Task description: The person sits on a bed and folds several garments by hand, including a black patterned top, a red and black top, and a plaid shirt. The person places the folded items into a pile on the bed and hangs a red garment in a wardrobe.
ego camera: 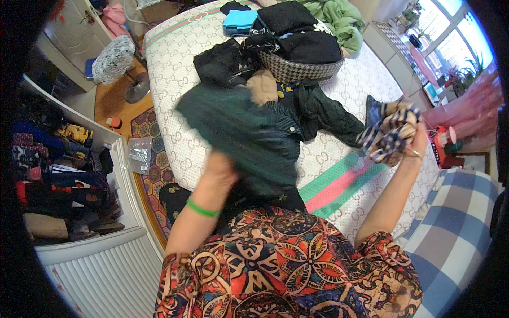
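Observation:
My right hand (pixel 417 137) grips a bunched striped cloth (pixel 391 129) in beige and navy, above the right part of the bed. My left hand (pixel 222 167) is blurred at the lower edge of a dark green garment (pixel 242 127); its fingers are hidden, so its hold cannot be told. A green sleeve (pixel 330 113) spreads right across the bed. Behind lie black clothing (pixel 220 61) and a beige cloth (pixel 262 86). A houndstooth fabric container (pixel 304 69) holds folded black clothes (pixel 310 47). Folded blue cloths (pixel 239 20) lie beside it.
The bed (pixel 175 79) has a patterned white cover. An open cabinet of clothes (pixel 71 187) stands at left, near a stool with a lacy cover (pixel 115 57) and a plastic bag (pixel 139 155). A checked cushion or bedding (pixel 457 222) is at right; a light green cloth (pixel 344 24) lies behind the container.

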The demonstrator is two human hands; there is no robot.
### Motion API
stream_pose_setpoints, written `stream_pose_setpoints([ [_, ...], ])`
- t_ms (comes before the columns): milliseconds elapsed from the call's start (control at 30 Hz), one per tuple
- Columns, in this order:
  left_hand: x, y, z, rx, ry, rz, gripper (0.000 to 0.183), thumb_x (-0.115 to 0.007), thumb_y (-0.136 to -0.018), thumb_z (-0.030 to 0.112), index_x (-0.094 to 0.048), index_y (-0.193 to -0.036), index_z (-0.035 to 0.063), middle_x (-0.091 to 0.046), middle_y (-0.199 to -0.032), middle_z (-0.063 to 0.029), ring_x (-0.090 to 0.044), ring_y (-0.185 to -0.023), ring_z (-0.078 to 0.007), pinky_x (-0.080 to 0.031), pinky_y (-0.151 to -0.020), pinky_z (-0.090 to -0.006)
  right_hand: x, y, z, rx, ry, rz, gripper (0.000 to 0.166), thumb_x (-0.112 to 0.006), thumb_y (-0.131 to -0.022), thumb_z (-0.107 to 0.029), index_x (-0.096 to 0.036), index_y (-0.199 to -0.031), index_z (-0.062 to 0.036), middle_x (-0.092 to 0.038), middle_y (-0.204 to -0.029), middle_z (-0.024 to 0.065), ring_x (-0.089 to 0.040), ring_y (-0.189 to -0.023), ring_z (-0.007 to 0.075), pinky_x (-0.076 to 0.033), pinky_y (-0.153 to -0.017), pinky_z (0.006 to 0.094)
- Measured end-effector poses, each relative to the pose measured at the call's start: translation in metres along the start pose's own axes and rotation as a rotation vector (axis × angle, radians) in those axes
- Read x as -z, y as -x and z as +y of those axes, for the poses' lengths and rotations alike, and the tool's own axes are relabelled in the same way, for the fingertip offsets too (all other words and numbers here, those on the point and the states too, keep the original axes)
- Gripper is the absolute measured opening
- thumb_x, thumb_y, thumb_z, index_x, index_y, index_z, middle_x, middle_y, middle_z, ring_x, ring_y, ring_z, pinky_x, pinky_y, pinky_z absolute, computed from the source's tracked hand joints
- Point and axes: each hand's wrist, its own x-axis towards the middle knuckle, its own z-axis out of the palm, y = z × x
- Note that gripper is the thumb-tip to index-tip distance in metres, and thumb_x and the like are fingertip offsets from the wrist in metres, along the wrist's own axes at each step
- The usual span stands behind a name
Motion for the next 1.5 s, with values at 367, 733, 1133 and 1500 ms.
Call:
stream_pose_setpoints([
  [367,-0.018,-0.048,-0.067,0.122,-0.224,0.121,0.073,-0.064,-0.087,0.024,-0.022,-0.144,0.0070,-0.035,-0.143,-0.0182,-0.044,-0.125,-0.0308,-0.041,-0.100,-0.0478,-0.194,0.164,-0.080,0.840,0.560,-0.776,0.034,-0.050,-0.083,-0.002,-0.060,-0.115,-0.0005,-0.062,-0.116,0.0113,-0.057,-0.108,0.0205,-0.043,-0.096,0.0339],
  [733,0.108,0.092,-0.052,-0.057,0.548,0.474,0.073,-0.033,-0.093,0.058,-0.035,-0.142,0.0038,-0.040,-0.144,-0.0167,-0.037,-0.132,-0.0350,-0.025,-0.111,-0.0502,-0.140,0.267,0.098,0.228,0.778,-1.644,0.052,-0.070,-0.073,-0.009,-0.057,-0.123,-0.0106,-0.050,-0.116,0.0140,-0.052,-0.107,0.0319,-0.045,-0.093,0.0373],
  [1133,0.147,0.121,-0.061,-0.199,0.044,0.572,0.046,-0.062,-0.083,0.000,-0.048,-0.126,-0.0041,-0.061,-0.117,-0.0122,-0.060,-0.106,-0.0210,-0.047,-0.096,-0.0355,-0.132,0.235,0.124,0.160,0.892,-1.161,0.020,-0.064,-0.082,-0.010,-0.065,-0.100,-0.0032,-0.062,-0.091,0.0126,-0.062,-0.081,0.0262,-0.050,-0.073,0.0336],
  [1500,0.141,0.143,-0.051,-0.142,-0.014,0.433,0.053,-0.063,-0.076,-0.008,-0.047,-0.127,-0.0054,-0.059,-0.120,-0.0145,-0.061,-0.106,-0.0200,-0.048,-0.094,-0.0341,-0.152,0.197,0.219,0.013,0.742,-0.862,0.046,-0.068,-0.083,-0.018,-0.052,-0.123,0.0005,-0.060,-0.115,0.0171,-0.059,-0.104,0.0255,-0.045,-0.090,0.0341],
])
